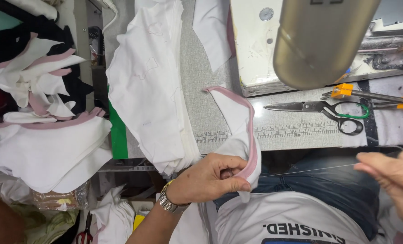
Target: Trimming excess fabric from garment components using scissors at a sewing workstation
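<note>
My left hand [210,178] is shut on a white fabric piece with a pink edge band [237,122], pinching it near its lower end at the table's front edge. The piece runs up onto the grey table toward the sewing machine [319,40]. A thin thread [310,171] stretches from the fabric rightward to my right hand [391,176], whose fingers are pinched on it over my lap. A metal watch sits on my left wrist.
A stack of white fabric pieces [151,86] lies left of the held piece. Black-handled scissors [323,110] and orange-handled snips [369,95] rest on the table at right. A heap of white and pink pieces [47,135] sits at far left. A ruler strip [292,131] lines the table edge.
</note>
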